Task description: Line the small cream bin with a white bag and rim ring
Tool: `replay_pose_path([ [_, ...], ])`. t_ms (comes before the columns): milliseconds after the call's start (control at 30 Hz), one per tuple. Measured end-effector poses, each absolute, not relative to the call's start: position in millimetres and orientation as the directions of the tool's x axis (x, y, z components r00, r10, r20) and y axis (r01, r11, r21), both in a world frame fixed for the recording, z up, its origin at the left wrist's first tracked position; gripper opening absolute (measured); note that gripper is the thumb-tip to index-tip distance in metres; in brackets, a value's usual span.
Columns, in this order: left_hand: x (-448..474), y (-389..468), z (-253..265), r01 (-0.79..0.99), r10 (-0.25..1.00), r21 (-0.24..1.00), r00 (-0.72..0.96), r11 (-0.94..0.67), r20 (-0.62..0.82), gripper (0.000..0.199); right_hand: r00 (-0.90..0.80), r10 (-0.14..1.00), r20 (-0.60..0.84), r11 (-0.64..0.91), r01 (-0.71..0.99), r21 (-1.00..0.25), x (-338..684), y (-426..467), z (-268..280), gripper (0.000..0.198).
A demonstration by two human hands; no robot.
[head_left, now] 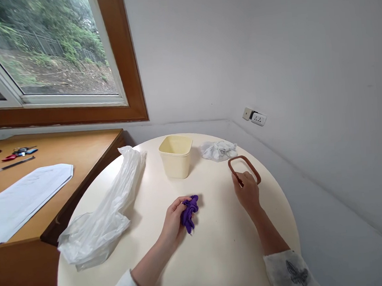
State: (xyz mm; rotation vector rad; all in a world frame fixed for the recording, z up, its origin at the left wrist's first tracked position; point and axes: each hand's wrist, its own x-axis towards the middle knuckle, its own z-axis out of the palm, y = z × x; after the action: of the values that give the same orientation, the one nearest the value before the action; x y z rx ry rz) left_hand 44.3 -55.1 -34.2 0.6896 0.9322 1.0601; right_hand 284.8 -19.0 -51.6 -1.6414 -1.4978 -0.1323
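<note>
My left hand [176, 219] is closed around a crumpled purple cloth [190, 212], held over the middle of the round table. Over on the right, my right hand [247, 190] grips the near side of a brown, rounded rectangular frame [253, 170], which looks like a bin's rim. Beyond both hands stands a cream-coloured square bin [177, 165], upright, with its top uncovered. A crumpled white plastic bag [220, 150] lies behind the brown frame, right of the bin.
A long, loose clear plastic bag [107, 220] stretches along the left of the white round table [214, 264]. The wooden desk [78, 145] at left carries papers [26, 200], a pen [9, 166] and keys [21, 151]. A wall with a socket [258, 119] borders the right side.
</note>
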Motion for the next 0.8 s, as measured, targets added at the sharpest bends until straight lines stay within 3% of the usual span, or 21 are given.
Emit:
replay_pose_path([
  [133, 42, -55, -35, -0.404, 0.932, 0.842, 0.203, 0.358, -0.300, 0.013, 0.154, 0.808, 0.569, -0.004, 0.967, -0.256, 293, -3, -71, 0.030],
  [233, 41, -54, -36, -0.416, 0.928, 0.831, 0.210, 0.369, -0.307, 0.014, 0.137, 0.845, 0.516, -0.056, 0.984, -0.169, 296, 5, -79, 0.031],
  [600, 39, -49, -32, -0.637, 0.866, 0.597, 0.270, 0.488, -0.421, 0.025, 0.134, 0.900, 0.414, -0.065, 0.982, -0.176, 292, 21, -94, 0.024],
  [800, 38, -47, -36, -0.592, 0.885, 0.660, 0.272, 0.463, -0.377, 0.026, 0.118, 0.897, 0.426, -0.044, 0.983, -0.180, 290, 20, -90, 0.028],
])
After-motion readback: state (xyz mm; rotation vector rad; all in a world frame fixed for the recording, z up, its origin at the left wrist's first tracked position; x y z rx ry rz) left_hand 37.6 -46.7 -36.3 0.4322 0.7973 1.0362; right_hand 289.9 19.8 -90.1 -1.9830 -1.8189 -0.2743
